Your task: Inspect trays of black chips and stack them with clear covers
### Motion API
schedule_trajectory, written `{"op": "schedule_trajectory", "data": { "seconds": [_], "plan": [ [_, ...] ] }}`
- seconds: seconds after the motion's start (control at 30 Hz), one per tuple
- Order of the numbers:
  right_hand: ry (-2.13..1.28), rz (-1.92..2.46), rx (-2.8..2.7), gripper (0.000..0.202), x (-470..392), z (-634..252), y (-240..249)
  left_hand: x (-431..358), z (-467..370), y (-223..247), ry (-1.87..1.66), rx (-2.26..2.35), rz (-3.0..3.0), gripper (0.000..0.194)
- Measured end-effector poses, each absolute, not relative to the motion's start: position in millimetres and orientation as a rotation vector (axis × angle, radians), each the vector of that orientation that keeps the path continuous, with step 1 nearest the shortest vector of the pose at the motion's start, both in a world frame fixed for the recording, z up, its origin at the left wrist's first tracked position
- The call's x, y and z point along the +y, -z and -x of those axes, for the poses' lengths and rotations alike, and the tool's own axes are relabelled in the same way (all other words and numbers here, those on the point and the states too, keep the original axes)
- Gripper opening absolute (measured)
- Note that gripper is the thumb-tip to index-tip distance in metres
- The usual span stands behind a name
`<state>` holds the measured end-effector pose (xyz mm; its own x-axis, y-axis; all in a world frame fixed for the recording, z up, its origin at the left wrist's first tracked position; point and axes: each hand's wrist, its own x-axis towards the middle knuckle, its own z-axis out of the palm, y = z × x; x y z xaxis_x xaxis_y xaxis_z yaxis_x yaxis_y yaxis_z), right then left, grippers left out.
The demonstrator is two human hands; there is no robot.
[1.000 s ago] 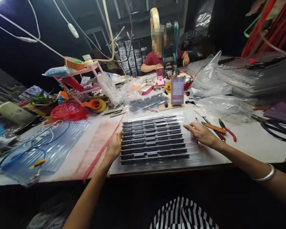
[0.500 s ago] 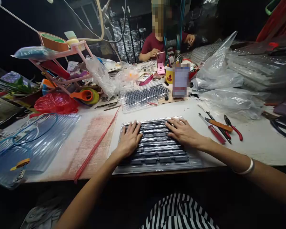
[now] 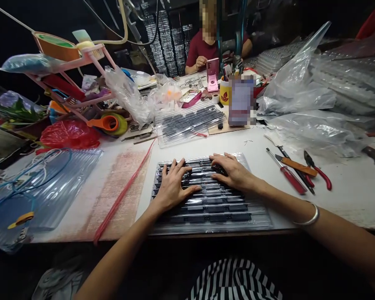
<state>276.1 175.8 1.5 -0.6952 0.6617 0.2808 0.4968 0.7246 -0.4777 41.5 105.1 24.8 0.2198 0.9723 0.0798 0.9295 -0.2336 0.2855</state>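
Observation:
In front of me a clear plastic tray point(image 3: 259, 221) lies flat near the table's front edge. Rows of long black strips point(image 3: 212, 207) fill its grooves. My left hand point(image 3: 172, 185) rests over the left part of the rows, fingers spread and thumb stretched toward the middle. On the upper right part lies my right hand point(image 3: 233, 171), its fingers apart and bent, touching the strips. Neither hand is closed around anything. What lies right under the palms is hidden.
Right of the tray lie a red screwdriver point(image 3: 292, 179), a cutter point(image 3: 296, 165) and pliers point(image 3: 320, 173). A second filled tray point(image 3: 190, 123) sits behind. Red twine point(image 3: 121, 196) and clear sheets point(image 3: 56, 196) are left. A phone point(image 3: 240, 102) stands ahead; a person point(image 3: 195, 52) sits across.
My right hand has shifted left over the rows and its fingers bend more. My left thumb now reaches further right. The view has shifted slightly.

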Motion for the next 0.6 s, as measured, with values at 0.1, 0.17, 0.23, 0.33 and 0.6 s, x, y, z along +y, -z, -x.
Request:
{"op": "schedule_trajectory", "data": {
  "seconds": [0.1,0.17,0.23,0.33,0.6],
  "plan": [
    [-0.530,0.886,-2.473,0.027,179.2,-277.7,0.2,108.8,-42.3,-24.8,-0.374,1.821,-2.280,0.061],
    [-0.538,0.869,-2.482,0.025,181.1,-277.6,-1.0,112.1,-43.0,-25.6,-0.381,1.823,-2.258,0.060],
    [-0.545,0.847,-2.503,0.025,182.9,-277.9,-3.8,113.9,-43.8,-26.5,-0.387,1.825,-2.248,0.059],
    [-0.549,0.813,-2.543,0.028,182.6,-281.2,-8.4,110.3,-45.6,-26.5,-0.367,1.838,-2.298,0.057],
    [-0.344,0.798,-2.778,0.058,161.5,-299.5,-8.2,86.8,-45.4,-24.7,0.014,1.767,-2.462,0.071]
  ]
}}
